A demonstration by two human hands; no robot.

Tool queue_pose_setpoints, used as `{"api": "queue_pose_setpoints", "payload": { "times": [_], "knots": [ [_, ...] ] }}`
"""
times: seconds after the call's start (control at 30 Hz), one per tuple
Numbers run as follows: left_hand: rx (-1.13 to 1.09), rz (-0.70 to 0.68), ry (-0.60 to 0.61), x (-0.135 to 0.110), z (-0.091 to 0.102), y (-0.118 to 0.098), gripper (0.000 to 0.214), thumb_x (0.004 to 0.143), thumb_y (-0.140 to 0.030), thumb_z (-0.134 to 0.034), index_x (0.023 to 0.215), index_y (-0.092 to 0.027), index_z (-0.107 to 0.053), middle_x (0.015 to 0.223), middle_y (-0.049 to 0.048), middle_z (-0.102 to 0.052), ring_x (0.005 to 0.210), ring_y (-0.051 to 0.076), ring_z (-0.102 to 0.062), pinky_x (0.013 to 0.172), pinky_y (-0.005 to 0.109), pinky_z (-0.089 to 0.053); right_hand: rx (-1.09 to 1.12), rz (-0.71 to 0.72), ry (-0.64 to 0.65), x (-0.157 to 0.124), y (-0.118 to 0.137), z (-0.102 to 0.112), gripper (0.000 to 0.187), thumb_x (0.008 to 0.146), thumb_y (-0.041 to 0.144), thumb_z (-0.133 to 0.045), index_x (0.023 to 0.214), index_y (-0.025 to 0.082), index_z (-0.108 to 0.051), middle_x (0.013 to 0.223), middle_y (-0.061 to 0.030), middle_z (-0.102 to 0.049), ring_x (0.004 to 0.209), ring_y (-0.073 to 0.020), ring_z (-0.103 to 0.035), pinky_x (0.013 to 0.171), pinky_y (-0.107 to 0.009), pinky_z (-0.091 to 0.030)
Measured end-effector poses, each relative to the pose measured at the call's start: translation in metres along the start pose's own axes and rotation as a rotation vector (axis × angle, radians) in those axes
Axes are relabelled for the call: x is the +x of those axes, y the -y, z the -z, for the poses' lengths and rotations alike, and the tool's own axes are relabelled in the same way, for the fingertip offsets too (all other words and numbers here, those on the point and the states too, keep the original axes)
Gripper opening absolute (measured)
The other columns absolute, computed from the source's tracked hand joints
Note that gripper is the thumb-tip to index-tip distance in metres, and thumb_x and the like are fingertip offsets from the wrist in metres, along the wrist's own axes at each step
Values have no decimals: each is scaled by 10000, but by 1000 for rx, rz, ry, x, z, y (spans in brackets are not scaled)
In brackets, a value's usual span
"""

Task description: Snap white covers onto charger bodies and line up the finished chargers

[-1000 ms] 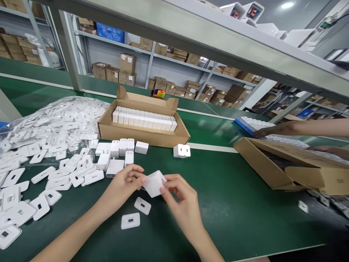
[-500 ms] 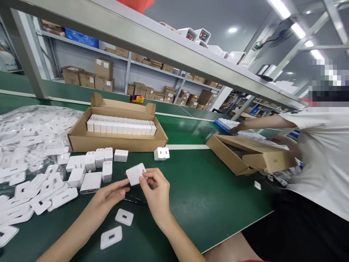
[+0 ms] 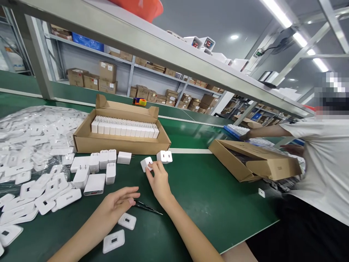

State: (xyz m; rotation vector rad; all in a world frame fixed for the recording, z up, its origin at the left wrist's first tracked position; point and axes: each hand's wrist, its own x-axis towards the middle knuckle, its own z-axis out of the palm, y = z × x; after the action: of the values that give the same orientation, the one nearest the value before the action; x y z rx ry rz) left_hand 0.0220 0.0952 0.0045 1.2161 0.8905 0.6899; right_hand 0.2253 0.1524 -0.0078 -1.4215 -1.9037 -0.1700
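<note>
In my right hand (image 3: 160, 182), pinched between thumb and fingers, is a white charger (image 3: 146, 164), its port face turned up. Just right of it stand two white chargers (image 3: 164, 157) side by side. My left hand (image 3: 121, 200) is open, fingers stretched out and holding nothing. By its thumb lie dark tweezers (image 3: 148, 207); whether the thumb touches them I cannot tell. Two white slotted cover plates (image 3: 113, 241) lie below that hand. Left of my hands, several chargers (image 3: 94, 184) stand or lie in a group, some with prongs upward.
A cardboard box (image 3: 122, 146) with rows of chargers stands behind. Bagged white parts (image 3: 40, 134) and loose plates (image 3: 49, 193) fill the left. At right, a person (image 3: 324, 163) reaches past another open box (image 3: 253, 160). A metal shelf beam (image 3: 163, 54) crosses overhead.
My right hand has carried the charger away from my left hand, up beside the standing pair, and its port face now shows. My left hand has let go and dropped slightly, leaving the tweezers more visible.
</note>
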Motion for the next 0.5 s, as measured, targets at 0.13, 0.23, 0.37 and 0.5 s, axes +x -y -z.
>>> {"api": "queue_pose_setpoints", "payload": {
  "times": [0.13,0.23,0.37,0.5],
  "knots": [
    [47,-17,-12,-1,-2,-3,579,841,-530,-528,1317,-200,-510,1217,107,-673,1065,255,-644,960,383,-491,-154,-4,8,11,-12,-5,88,926,200,-530,929,132,-586,921,-49,-587,769,-137,-605,684,-280,-528],
    [71,-14,-16,-2,-2,-5,589,833,-524,-522,1325,-200,-497,1199,105,-675,1062,253,-638,961,378,-477,-254,-1,21,16,-18,-8,106,928,229,-555,943,128,-584,921,-38,-586,754,-123,-586,651,-261,-515],
    [89,3,1,-4,-2,-11,598,840,-532,-499,1340,-205,-477,1211,107,-662,1077,252,-628,959,373,-466,-353,43,57,16,-17,-5,139,914,205,-572,1031,131,-578,949,-46,-580,810,-142,-582,671,-267,-511],
    [119,19,24,-6,-2,-17,639,836,-543,-489,1357,-175,-454,1230,130,-644,1101,261,-616,975,376,-449,-444,74,81,16,-13,0,190,904,136,-547,1091,131,-579,954,-75,-589,864,-193,-568,701,-311,-498]
  ]
}}
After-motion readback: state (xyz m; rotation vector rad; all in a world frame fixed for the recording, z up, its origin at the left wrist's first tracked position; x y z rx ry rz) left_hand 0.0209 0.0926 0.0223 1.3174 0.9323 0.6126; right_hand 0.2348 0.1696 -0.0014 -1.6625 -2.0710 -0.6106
